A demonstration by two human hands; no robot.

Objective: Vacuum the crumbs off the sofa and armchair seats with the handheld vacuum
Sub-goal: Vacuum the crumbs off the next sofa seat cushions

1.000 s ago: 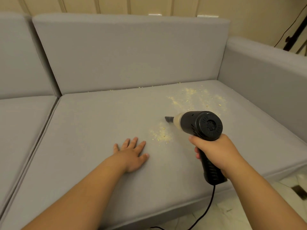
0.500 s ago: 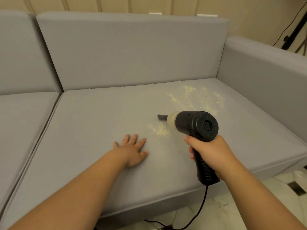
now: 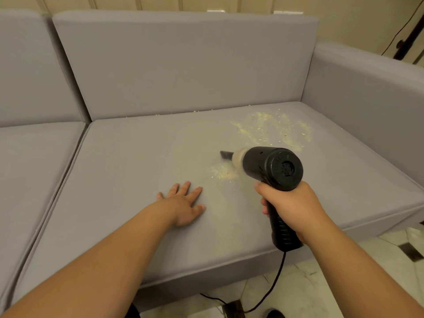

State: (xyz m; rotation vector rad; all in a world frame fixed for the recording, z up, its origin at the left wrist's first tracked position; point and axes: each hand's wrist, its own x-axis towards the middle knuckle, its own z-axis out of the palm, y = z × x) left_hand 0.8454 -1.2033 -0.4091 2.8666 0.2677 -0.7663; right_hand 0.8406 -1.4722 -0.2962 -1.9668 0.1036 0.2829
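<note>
— Vacuum (image 3: 268,167): one counted, black, corded, held over the right part of the seat (image 3: 142,161). Hands: two.

— How is it gripped?

— Its handle is wrapped by the right hand (image 3: 290,207), fingers curled round it. The left hand (image 3: 183,203) is laid flat on the seat, fingers spread, nothing held.

— Crumbs?

— Two patches are noted. A small patch (image 3: 221,173) lies just below the nozzle (image 3: 226,155), near the left fingertips. A wider scatter (image 3: 273,129) is spread toward the back right corner, by the armrest (image 3: 367,92). A thin line of specks is seen along the seam under the backrest (image 3: 183,65).

— Containers?

— A pale, translucent cup (image 3: 237,160) is fitted between nozzle and body; it looks filled with pale matter, though that cannot be told for sure.

— Heading?

— The long axis is run from the round rear cap, nearest the camera, away and leftward. The nozzle is pointed up-left and slightly down at the seat. Contact with the fabric cannot be told. The handle is hung down toward the front edge, and the cord (image 3: 273,285) is trailed to the floor (image 3: 344,260).

— Seats?

— Two cushions are seen; the left one (image 3: 29,157) is only partly in view.
</note>
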